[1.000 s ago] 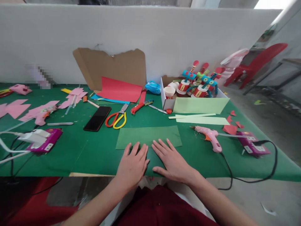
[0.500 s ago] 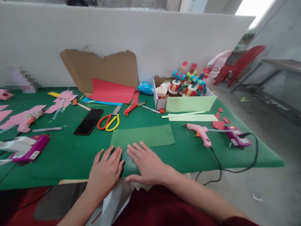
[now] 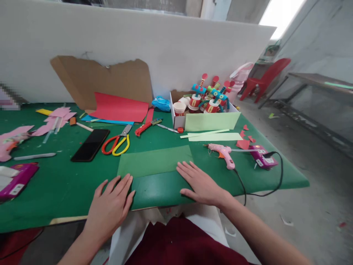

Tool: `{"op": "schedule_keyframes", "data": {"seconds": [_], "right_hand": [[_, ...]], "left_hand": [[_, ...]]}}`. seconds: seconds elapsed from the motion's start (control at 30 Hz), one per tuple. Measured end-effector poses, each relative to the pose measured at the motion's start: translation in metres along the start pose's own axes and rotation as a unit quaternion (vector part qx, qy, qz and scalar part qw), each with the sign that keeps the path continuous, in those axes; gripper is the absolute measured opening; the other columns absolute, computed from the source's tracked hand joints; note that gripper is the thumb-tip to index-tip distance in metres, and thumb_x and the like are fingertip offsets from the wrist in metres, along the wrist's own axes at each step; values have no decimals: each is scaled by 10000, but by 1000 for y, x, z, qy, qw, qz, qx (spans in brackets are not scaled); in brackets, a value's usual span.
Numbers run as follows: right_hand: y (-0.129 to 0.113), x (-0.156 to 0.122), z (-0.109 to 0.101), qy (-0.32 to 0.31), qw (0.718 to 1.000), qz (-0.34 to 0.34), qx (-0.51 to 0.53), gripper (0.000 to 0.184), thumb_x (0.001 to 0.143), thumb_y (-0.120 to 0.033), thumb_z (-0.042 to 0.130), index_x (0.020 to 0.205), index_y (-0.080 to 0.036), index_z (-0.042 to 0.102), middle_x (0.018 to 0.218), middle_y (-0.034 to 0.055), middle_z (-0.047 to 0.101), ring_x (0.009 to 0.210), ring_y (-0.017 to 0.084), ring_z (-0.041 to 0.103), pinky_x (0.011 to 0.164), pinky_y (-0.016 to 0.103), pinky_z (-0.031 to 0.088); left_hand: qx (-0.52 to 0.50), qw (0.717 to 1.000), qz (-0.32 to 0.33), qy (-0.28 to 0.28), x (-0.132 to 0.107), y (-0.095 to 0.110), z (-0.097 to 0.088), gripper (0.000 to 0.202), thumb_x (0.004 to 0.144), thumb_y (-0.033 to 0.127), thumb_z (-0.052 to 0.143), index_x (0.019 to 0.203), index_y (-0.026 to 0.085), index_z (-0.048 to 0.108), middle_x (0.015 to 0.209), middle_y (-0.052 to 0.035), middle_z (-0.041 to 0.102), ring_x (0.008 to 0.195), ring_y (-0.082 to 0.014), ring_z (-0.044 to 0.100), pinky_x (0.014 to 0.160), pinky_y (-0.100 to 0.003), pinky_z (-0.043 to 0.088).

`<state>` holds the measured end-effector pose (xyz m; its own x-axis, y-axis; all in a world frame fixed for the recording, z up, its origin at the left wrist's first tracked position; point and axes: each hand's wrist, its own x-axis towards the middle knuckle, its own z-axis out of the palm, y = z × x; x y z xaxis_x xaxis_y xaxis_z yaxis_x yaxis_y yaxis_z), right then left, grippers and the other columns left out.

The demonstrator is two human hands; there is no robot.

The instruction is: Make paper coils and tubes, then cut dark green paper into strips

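A rectangular strip of green paper point(image 3: 154, 161) lies flat on the green-covered table point(image 3: 157, 189) in front of me. My left hand point(image 3: 111, 200) rests flat at the paper's near left corner, fingertips at its edge. At the near right corner lies my right hand point(image 3: 200, 184), its fingers stretched out over the paper's edge. Neither hand grips anything. Beyond the paper are scissors point(image 3: 118, 141) with one red and one yellow handle, a black phone point(image 3: 91, 145) and a red-handled cutter point(image 3: 146, 127). A pink glue gun point(image 3: 223, 152) lies to the right of my right hand.
A box point(image 3: 212, 121) of paper-cup figures stands at the back, with pale green strips point(image 3: 213, 137) before it. Red paper point(image 3: 121, 107) leans on torn cardboard point(image 3: 110, 79). Purple power strips point(image 3: 260, 156) sit right and left; a black cord point(image 3: 281, 173) loops near the edge.
My right hand has slid rightward along the paper's near edge, away from my left hand. My left hand stays by the left corner. The view has shifted to the right.
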<state>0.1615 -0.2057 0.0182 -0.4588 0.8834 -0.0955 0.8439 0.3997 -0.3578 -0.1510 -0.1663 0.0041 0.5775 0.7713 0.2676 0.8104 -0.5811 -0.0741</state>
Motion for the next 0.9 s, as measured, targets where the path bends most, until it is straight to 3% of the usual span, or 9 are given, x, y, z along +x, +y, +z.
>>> {"op": "schedule_keyframes", "data": {"seconds": [0.2,0.3,0.43,0.53,0.63,0.77,0.9], "right_hand": [[19,-26,-3,29,999,40,-16,678,960,-553,349,1508,-161,276,1565,102,280,1460,255,220,1204,498,157],[16,-22,-8,48,997,58,3,640,969,-544,315,1492,-174,329,1544,90,340,1461,254,217,1203,507,146],[11,38,-11,155,981,86,80,629,984,-487,262,1511,-143,275,1578,100,258,1477,231,158,1203,473,151],[5,107,-3,259,937,176,157,612,987,-401,207,1505,-81,261,1577,136,250,1474,227,171,1196,456,166],[-2,154,13,325,891,242,203,587,982,-345,153,1484,-78,301,1547,150,321,1452,231,243,1175,472,211],[-8,160,31,346,893,242,158,560,978,-327,197,1460,-86,348,1512,150,386,1438,253,271,1158,491,230],[-5,144,29,327,916,228,49,525,950,-208,271,1454,-102,373,1483,141,435,1446,266,241,1161,492,212]], "left_hand": [[-20,1000,3,-20,-7,-16,3,425,944,371,361,1238,222,629,1303,-75,628,1198,-296,549,1008,-481,345],[-46,999,3,-8,0,-23,0,411,944,388,372,1195,215,648,1273,-75,647,1222,-286,534,1006,-461,362],[-98,994,-4,44,53,-2,-5,407,944,258,343,1259,173,586,1331,-86,603,1299,-248,463,1059,-433,338],[-129,987,-37,84,112,26,4,462,888,128,350,1314,144,527,1429,-99,508,1377,-234,365,1119,-432,283],[-141,984,-106,37,153,48,25,492,891,110,342,1368,124,463,1481,-125,439,1364,-230,383,1089,-404,340],[-107,988,-94,-57,158,60,46,470,950,180,302,1402,174,429,1505,-98,413,1380,-238,361,1096,-440,334],[-76,994,-56,-62,146,59,47,484,944,178,289,1404,182,438,1486,-88,442,1394,-274,325,1113,-511,283]]}}
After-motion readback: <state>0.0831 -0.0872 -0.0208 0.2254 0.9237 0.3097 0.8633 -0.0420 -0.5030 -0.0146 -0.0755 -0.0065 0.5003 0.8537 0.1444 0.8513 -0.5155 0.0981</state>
